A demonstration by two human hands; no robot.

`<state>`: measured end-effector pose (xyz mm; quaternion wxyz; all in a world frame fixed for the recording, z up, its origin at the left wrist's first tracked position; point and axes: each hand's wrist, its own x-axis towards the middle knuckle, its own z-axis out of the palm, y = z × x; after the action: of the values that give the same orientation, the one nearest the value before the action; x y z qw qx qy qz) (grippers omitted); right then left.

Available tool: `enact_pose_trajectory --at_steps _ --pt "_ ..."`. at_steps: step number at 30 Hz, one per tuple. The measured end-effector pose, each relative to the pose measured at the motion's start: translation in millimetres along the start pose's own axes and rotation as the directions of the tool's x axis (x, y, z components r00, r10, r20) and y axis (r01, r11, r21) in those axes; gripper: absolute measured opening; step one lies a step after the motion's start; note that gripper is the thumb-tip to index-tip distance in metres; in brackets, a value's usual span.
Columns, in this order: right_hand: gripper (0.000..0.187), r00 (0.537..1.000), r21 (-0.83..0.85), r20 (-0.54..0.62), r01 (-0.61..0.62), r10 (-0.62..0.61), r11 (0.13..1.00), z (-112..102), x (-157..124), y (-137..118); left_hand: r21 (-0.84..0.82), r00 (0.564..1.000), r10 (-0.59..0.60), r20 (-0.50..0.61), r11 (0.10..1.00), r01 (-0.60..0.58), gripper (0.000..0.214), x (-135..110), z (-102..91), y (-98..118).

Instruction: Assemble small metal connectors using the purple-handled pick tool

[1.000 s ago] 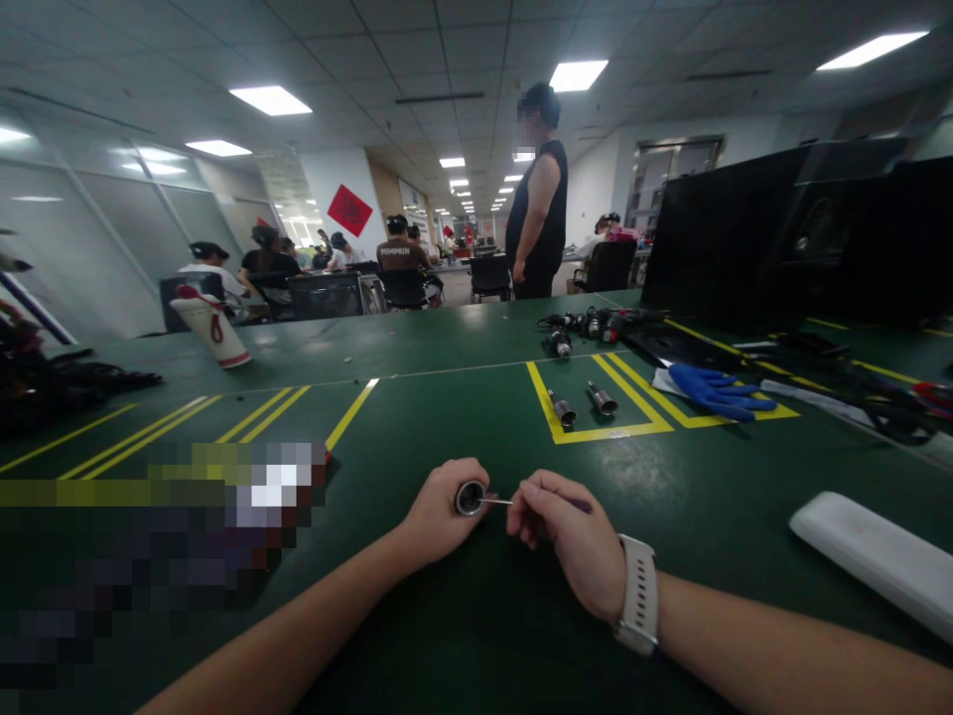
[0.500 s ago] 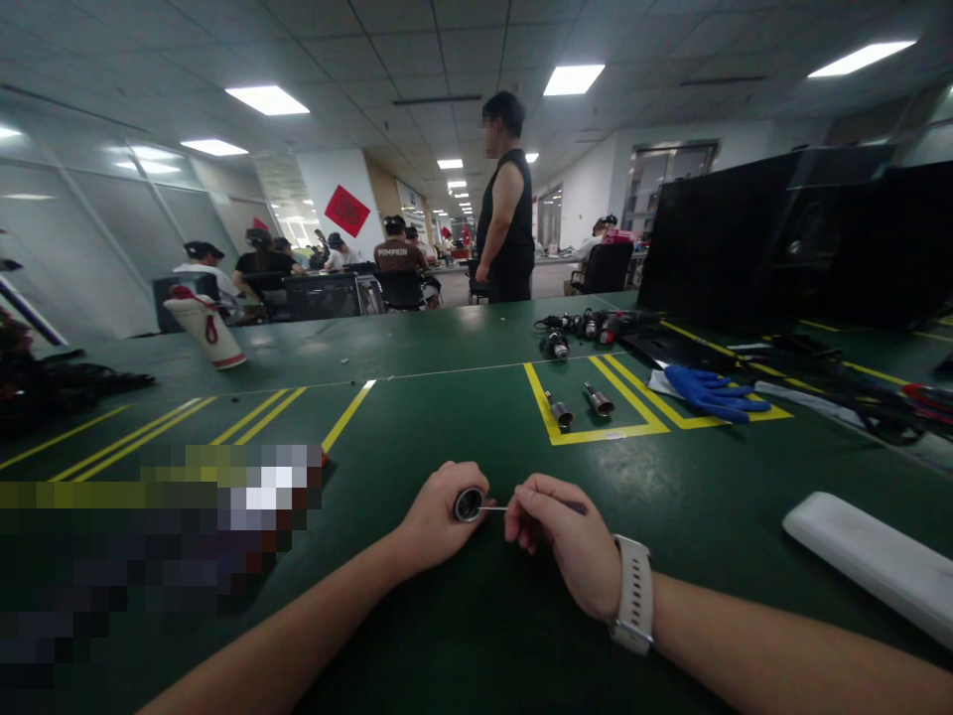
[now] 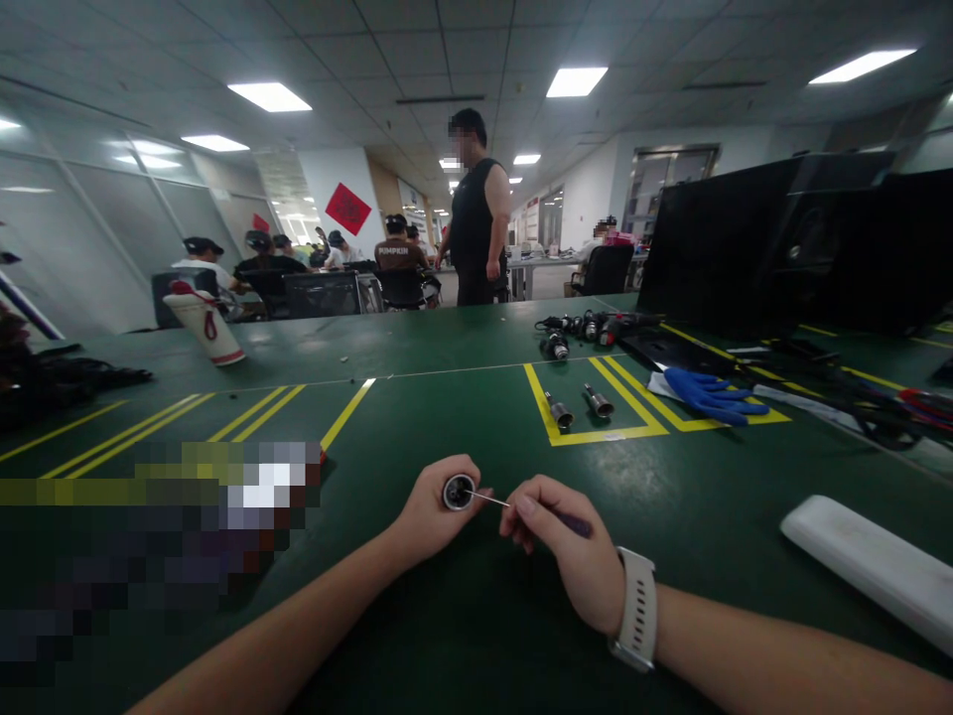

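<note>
Hands work close together just above the green table mat (image 3: 462, 417): the left hand (image 3: 430, 514) is closed around a small metal cylinder (image 3: 458, 493), its open end turned toward the camera, while the right hand (image 3: 557, 544), a white watch (image 3: 634, 610) on its wrist, pinches a thin pick tool (image 3: 487, 500) by its purple handle, the needle tip resting in the cylinder's mouth. Farther back, two metal sockets (image 3: 560, 413) lie inside a yellow-taped box, a blue glove (image 3: 709, 391) lies just right of it, and a person in a black sleeveless top (image 3: 475, 233) stands beyond the table.
</note>
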<state>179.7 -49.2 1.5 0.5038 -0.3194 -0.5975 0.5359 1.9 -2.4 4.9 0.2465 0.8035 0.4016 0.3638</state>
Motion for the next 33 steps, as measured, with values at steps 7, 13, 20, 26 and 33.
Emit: enact_pose_trajectory --at_steps 7,13,20,26,33 --pt "0.025 0.988 -0.151 -0.018 0.148 -0.153 0.977 1.9 -5.2 -6.4 -0.066 0.978 -0.07 -0.199 0.996 0.058 0.015 -1.2 1.1 -2.3" --pt "0.013 0.954 -0.277 -0.008 0.285 -0.299 0.918 3.9 -7.2 -10.1 -0.137 0.889 -0.175 -0.423 0.982 0.128 0.015 -2.9 4.7 3.4" --pt "0.028 0.925 -0.475 0.028 0.345 -0.378 0.809 11.2 -9.6 -3.0 -0.105 0.992 -0.112 -0.066 0.989 0.105 0.021 -15.1 21.6 21.4" --pt "0.027 0.934 -0.58 0.13 0.344 -0.334 0.738 12.1 -8.0 -3.8 -0.035 0.993 -0.075 0.097 0.996 0.078 0.041 -19.0 23.2 24.7" --pt "0.025 0.909 -0.591 0.151 0.397 -0.387 0.702 5.0 -3.5 -1.0 0.071 0.997 -0.029 0.076 0.997 0.024 0.051 -17.7 24.8 26.0"
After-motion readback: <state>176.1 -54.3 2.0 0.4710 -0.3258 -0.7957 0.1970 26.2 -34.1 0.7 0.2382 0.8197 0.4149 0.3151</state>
